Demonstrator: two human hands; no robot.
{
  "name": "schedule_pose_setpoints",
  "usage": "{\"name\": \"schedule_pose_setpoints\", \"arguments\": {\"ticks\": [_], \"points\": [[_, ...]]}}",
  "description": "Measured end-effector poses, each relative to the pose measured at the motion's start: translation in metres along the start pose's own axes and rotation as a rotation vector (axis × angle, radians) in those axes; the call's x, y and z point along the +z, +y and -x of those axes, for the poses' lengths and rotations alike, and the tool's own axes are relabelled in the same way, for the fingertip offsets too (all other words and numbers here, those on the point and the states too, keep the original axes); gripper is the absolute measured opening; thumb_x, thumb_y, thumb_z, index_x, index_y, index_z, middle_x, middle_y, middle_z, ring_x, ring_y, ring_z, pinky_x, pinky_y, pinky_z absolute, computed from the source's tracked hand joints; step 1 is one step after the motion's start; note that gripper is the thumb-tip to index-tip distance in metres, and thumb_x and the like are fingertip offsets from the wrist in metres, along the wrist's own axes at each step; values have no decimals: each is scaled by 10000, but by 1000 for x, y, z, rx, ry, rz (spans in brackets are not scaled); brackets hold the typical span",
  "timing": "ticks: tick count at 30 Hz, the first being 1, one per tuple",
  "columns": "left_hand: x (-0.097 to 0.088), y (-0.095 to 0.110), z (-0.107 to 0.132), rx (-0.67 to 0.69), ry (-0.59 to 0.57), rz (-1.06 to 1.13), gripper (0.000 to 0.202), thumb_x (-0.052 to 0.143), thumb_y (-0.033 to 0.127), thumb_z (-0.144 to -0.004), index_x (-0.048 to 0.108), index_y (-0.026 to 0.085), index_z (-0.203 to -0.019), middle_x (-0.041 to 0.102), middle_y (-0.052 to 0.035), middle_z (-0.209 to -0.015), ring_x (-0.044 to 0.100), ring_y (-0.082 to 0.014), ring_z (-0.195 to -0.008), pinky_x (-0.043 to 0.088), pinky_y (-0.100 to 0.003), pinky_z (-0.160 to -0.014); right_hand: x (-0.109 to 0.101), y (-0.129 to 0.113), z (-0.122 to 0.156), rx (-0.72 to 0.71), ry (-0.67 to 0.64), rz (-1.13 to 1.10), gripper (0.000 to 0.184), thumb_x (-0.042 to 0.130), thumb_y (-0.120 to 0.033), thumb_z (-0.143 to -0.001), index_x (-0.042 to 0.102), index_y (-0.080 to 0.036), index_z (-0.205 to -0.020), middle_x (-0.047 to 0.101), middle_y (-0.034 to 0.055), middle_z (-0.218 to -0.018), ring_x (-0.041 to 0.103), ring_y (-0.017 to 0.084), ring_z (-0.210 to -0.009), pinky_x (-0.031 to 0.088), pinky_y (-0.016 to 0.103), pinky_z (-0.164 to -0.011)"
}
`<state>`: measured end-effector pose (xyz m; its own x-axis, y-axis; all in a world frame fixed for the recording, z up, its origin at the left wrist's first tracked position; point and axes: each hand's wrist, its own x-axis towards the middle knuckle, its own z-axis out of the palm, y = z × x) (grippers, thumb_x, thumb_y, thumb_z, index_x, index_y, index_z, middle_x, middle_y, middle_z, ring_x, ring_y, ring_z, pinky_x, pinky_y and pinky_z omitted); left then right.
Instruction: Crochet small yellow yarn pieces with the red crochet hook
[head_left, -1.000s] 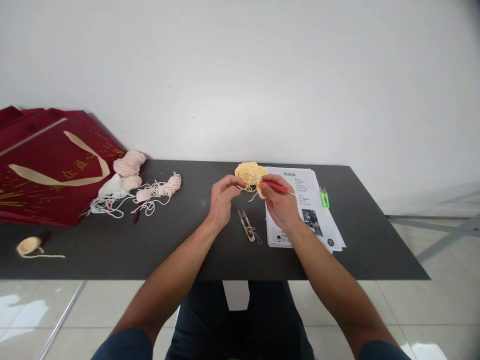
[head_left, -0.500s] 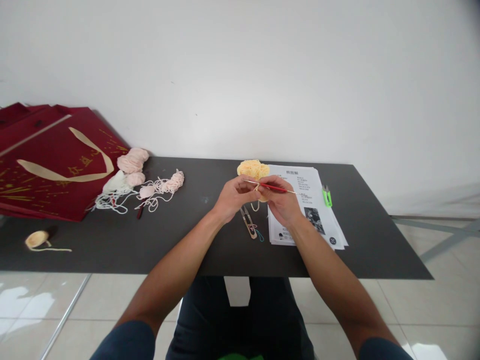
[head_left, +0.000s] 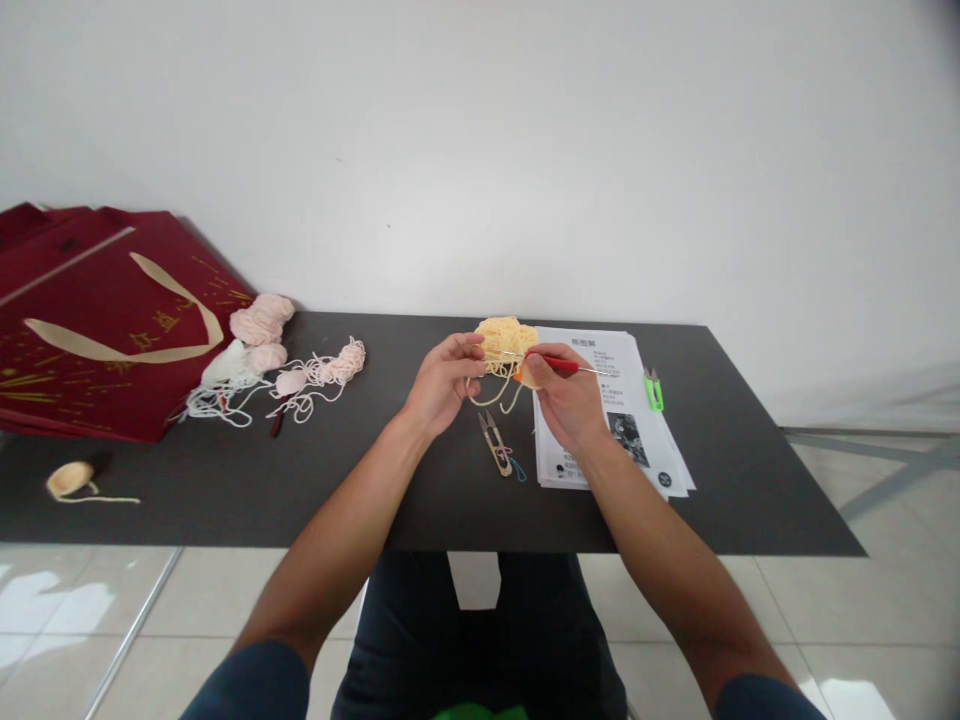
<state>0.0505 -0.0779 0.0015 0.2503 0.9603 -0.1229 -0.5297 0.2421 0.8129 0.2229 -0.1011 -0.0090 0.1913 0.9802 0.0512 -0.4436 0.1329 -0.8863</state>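
My right hand is closed on a crochet hook with a red handle, its metal tip pointing left toward the yellow yarn. My left hand pinches a yellow strand that loops down between the hands. A loose ball of yellow yarn lies just behind both hands on the dark table. A small yellow crocheted piece shows at the fingers of my right hand.
Thread snips lie below my hands, green snips to the right of printed sheets. Pink and white yarn and a dark red bag are at the left, a small yellow yarn coil near the left edge.
My hands came together half a second ago, then drew slightly apart; a yellow loop now hangs between them. The hook has tilted toward the yarn ball.
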Motion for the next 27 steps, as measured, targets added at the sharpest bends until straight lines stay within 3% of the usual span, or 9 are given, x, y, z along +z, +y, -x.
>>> {"name": "schedule_pose_setpoints", "arguments": {"ticks": [3,5,7,10,13,15,18,23,27], "points": [[-3,6,-4,-71,63,115,473,724,-55,-565,706,134,-999,687,-68,-1029,674,-98,-795,367,-108,-434,0,1,1,0,-22,6,215,929,-307,-680,780,-249,-824,744,-15,-848,662,138,-814,547,306,-811],[-4,6,-7,-67,101,219,473,684,-77,-586,700,132,-1010,693,-96,-1077,706,-125,-938,412,-81,-483,2,1,3,7,-47,-1,221,933,-314,-678,782,-249,-827,742,-12,-855,658,137,-811,548,302,-797],[-5,4,-9,-4,140,284,461,667,-74,-626,693,140,-1034,690,-106,-1127,702,-160,-1094,529,-100,-649,3,2,6,6,-75,-14,231,939,-327,-673,786,-253,-829,745,-7,-880,660,140,-825,552,305,-801],[-4,-2,-8,147,135,270,502,652,-83,-617,686,175,-1047,657,-94,-1254,635,-233,-1287,586,-314,-1013,4,3,9,-10,-130,-18,224,942,-346,-676,790,-267,-820,749,-1,-919,666,149,-874,558,316,-844],[-1,-10,-4,318,10,127,406,679,-64,-601,680,199,-911,591,-60,-1400,545,-294,-1400,552,-495,-1094,6,2,12,-12,-175,-6,205,936,-357,-689,791,-282,-813,747,0,-929,671,157,-911,559,331,-889],[-1,-14,-1,455,-38,-65,213,679,-16,-640,622,175,-714,585,-53,-1420,494,-299,-1444,538,-518,-1106,7,1,13,1,-172,0,213,936,-377,-686,787,-288,-809,746,0,-925,672,160,-897,563,337,-880],[-5,-18,0,572,-117,-414,195,591,-2,-664,627,178,-600,603,-58,-1413,508,-283,-1429,492,-521,-1152,7,-2,13,20,-147,-3,253,945,-415,-665,778,-288,-806,752,2,-913,674,163,-860,569,341,-841],[-12,-20,-6,530,-184,-724,514,511,-44,-602,814,251,-895,630,-49,-1456,532,-294,-1405,370,-542,-1227,8,-1,11,41,-124,-53,256,949,-391,-669,781,-280,-827,764,-10,-896,685,150,-837,568,337,-867],[-7,-23,-4,363,-161,-452,706,604,-10,-549,774,250,-1183,667,-73,-1385,592,-288,-1280,475,-426,-1069,9,5,11,0,-75,-61,205,930,-335,-709,788,-271,-843,771,-19,-881,695,140,-852,557,326,-912]]}}
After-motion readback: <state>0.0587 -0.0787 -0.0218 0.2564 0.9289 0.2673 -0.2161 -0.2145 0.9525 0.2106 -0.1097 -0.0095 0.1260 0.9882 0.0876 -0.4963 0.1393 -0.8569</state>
